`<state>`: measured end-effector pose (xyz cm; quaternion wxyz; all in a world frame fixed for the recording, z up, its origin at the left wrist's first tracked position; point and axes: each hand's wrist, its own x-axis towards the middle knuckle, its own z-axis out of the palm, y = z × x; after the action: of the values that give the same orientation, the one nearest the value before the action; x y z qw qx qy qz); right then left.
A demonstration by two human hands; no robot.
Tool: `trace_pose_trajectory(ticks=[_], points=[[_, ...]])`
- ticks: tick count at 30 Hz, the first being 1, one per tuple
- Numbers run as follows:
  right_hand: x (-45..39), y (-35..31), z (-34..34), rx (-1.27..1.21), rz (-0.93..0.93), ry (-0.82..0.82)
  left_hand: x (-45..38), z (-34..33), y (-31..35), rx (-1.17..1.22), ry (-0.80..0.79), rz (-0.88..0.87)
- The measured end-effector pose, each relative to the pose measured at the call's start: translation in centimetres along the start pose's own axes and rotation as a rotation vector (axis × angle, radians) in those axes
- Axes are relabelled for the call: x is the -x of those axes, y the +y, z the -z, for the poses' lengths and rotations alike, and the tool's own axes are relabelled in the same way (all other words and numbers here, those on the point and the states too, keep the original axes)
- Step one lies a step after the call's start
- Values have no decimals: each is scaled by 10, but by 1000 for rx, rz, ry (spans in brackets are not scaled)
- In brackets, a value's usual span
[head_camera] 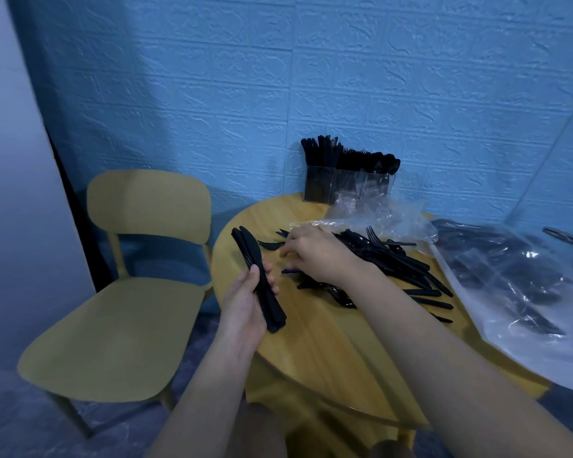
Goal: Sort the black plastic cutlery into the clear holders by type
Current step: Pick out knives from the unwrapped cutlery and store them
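a bundle of black knives (258, 278) is being gripped by the left hand (245, 300) over the near left part of the round wooden desk (315, 335), fingers curled round the handles, blades pointing to the far left. the right hand (315, 252) is being held palm down over the middle of the desk, its fingertips lowered among loose pieces at the left edge of the cutlery pile (394, 262); whether anything is being pinched by it cannot be told. the 2 hands are being kept apart, the right one farther and to the right.

the pile of mixed forks, spoons and knives is lying across the right half of the desk, partly under the right forearm. a crumpled clear plastic bag (377, 213) is lying just beyond it. at the far edge of the desk, against the blue textured wall (278, 77), the clear holders (344, 185) are standing side by side, already filled with upright black cutlery: knives on the left, forks in the middle, spoons on the right.

a larger plastic bag (516, 285) with more black cutlery is lying to the right of the desk. a yellow chair (119, 309) is standing to the left.
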<state>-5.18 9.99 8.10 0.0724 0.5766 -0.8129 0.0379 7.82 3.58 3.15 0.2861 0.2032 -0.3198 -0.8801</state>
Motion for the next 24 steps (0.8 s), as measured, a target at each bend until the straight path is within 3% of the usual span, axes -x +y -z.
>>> trace_pose_trajectory(ticks=[4,7,12,17,21,24], points=[[-17,-4,-1,272,71,-228,-2,0,3,-18,10,-10],[-20,-1,3,152,27,-209,-1,-1,2,-50,1,-25],[-15,20,30,-241,-168,-68,-2,0,2,-77,-20,-28],[4,33,62,-540,-317,284,-2,0,2,-100,-46,2],[16,37,78,-825,-327,545,-2,1,2,-129,-106,31],[20,28,84,-1041,-288,553,-1,0,3,-126,-153,55]])
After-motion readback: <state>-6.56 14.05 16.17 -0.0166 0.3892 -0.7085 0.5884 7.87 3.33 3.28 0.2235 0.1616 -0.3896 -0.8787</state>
